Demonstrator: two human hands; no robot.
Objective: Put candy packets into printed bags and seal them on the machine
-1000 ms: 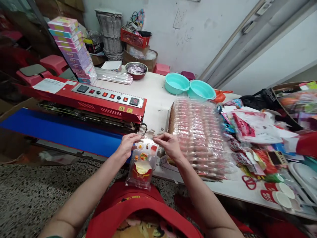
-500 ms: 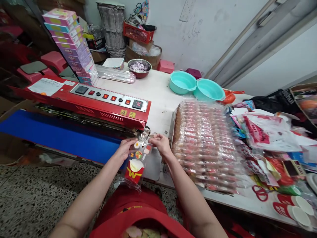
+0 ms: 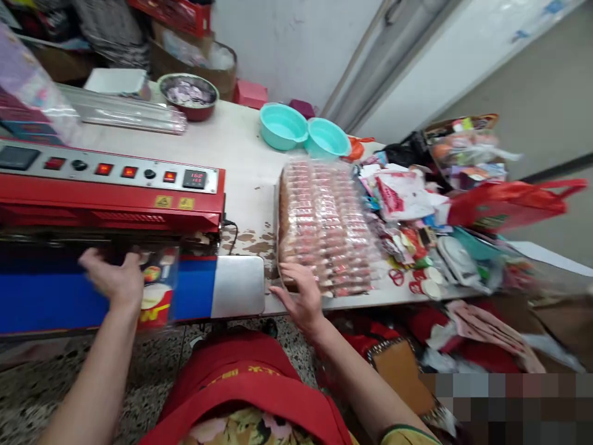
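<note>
Whereas the pictures of a moment ago show both hands pinching the clear packet [image 3: 156, 303] above the person's lap, the head view now shows it lying on the blue belt [image 3: 197, 293], in front of the red machine [image 3: 111, 213]. Its upper end is close to the housing, but I cannot tell whether the edge has entered the slot; its lower end, with the red and yellow piece inside, reaches about the near border of the belt.

The left hand [image 3: 115, 278] is just beside the packet, on its left, with the fingers spread and blurred. It seems to have released the packet, although I cannot say whether the thumb still touches it. The right hand [image 3: 303, 303] has left the packet completely. It is open, thumb apart from the fingers, at the near left corner of the rows of packed pouches [image 3: 327, 225], and it grasps nothing that I can see; contact with the pouches is not clear. Between the hands, the metal plate [image 3: 238, 287] is now uncovered.

In my judgement, this change means that the packet has passed from the hands to the belt, and that the right hand is free.
</note>
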